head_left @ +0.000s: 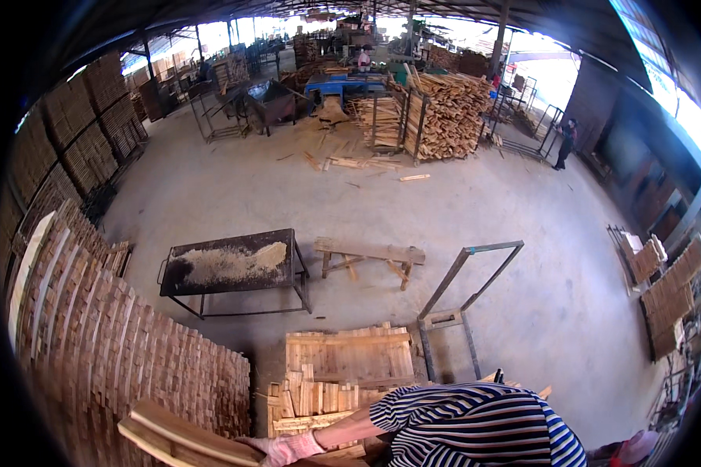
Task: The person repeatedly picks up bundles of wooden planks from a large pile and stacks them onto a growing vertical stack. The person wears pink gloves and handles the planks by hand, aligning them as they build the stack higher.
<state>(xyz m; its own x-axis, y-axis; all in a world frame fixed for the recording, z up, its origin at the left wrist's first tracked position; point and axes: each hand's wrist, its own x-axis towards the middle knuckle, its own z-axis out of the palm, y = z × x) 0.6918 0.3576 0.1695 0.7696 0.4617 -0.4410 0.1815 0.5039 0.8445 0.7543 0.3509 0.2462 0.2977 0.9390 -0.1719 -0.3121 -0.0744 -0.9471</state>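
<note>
A striped sleeve and bare forearm reach left across the lower edge to my left hand (286,449), which wears a pale pinkish work glove. It is closed on the near end of a long wooden board (183,436), beside what looks like a second board. Behind the hand lies a pile of short wood strips (323,398), with a flat wooden panel (350,356) beyond it. My right hand cannot be made out. A pink rounded thing (640,445) at the lower right rim is too cut off to name.
A tall stack of wood strips (125,342) stands at left. Ahead are a black metal table (202,279) with sawdust, a wooden bench (374,251) and an upright metal frame (446,317). Farther back are a large wood pile (452,117) and a person (567,144) at right.
</note>
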